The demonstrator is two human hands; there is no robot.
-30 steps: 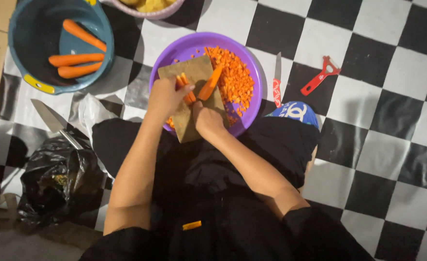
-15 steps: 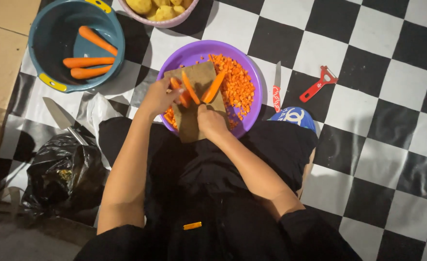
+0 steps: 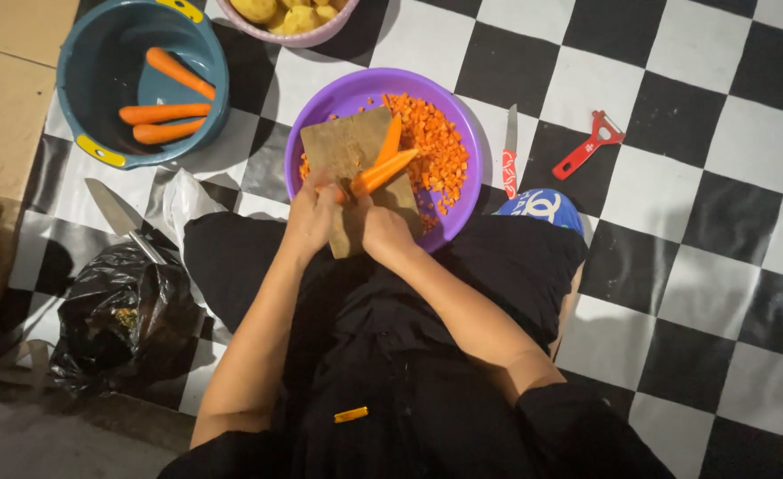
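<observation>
A worn wooden cutting board (image 3: 347, 146) lies across a purple bowl (image 3: 367, 82) that holds a heap of diced carrot (image 3: 436, 151). A few long carrot strips (image 3: 384, 165) lie on the board, pointing up and to the right. My left hand (image 3: 312, 217) and my right hand (image 3: 383, 232) meet at the strips' near ends, fingers closed on them. No knife shows in either hand. The bowl sits on the floor against my black-clothed legs.
A teal bowl (image 3: 90, 80) with three whole carrots is at the upper left, and a pink bowl of peeled potatoes (image 3: 289, 18) at the top. A large knife (image 3: 117, 213), a black bag of peelings (image 3: 117, 310), a small red-handled knife (image 3: 509, 151) and a red peeler (image 3: 589, 146) lie on the checkered mat.
The carrot strips have been gathered from a spread into one bundle angled to the right. My hands have drawn closer together at the board's near end.
</observation>
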